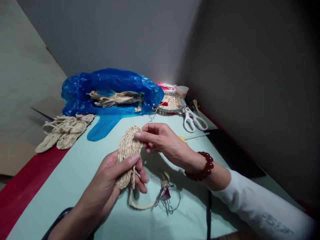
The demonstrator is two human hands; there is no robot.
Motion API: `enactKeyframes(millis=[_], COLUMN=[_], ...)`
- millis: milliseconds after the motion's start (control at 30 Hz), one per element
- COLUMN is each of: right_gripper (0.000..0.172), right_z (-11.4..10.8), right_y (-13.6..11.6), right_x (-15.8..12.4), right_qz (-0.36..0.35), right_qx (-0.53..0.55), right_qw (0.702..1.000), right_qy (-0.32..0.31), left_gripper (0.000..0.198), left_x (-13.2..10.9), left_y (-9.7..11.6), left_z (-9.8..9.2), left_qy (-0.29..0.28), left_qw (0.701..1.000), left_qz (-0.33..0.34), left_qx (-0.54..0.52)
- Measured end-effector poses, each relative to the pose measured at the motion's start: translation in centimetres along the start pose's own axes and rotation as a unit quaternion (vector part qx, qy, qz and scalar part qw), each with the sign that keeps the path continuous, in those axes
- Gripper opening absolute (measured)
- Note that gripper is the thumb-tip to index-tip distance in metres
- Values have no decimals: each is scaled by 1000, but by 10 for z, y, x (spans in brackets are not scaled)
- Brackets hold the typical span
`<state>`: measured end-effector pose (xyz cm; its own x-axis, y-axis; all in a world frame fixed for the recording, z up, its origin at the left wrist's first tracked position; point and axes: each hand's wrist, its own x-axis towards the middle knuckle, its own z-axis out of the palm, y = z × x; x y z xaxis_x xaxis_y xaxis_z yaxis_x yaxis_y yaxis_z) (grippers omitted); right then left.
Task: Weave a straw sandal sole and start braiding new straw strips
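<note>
Woven sole (128, 145) is held between my hands, above the pale green tabletop (63, 181). My left hand (111, 171) is closed on its lower half, thumb across the face, fingers curled behind. My right hand (165, 141) pinches its upper right edge, thumb in front. Braid tail (140, 207) drops below the sole and curves right to the metal clips (165, 195). Left of the sole, green surface runs out to the red border (27, 190); sandals (71, 131) lie at that edge. Beyond the sole: blue bag (107, 78), straw bundle (116, 99) in its mouth. Beyond and right: white scissors (192, 120). Right of the sole, past my bracelet (208, 166), a black slab (232, 153) bounds sideways room.
</note>
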<state>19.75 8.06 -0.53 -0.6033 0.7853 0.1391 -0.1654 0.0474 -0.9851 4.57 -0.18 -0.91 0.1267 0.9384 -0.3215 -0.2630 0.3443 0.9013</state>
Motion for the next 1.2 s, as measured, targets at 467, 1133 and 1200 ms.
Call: enactKeyframes(millis=[467,1133,1200], right_gripper=[36,37,38], right_z=[2,1,0], right_y=[4,3,3], right_x=[0,0,0], right_qz=[-1,-24,-26], right_qx=[-17,-43,-37], right_qw=[1000,999,999], right_qy=[-23,-6,-7], left_gripper=[13,15,13], left_x=[11,9,8], left_y=[-2,-1,-1], left_z=[-2,-4,-3], left_qy=[34,19,22], left_qw=[997,999,999], left_qz=[41,28,23], left_qx=[-47,19,19])
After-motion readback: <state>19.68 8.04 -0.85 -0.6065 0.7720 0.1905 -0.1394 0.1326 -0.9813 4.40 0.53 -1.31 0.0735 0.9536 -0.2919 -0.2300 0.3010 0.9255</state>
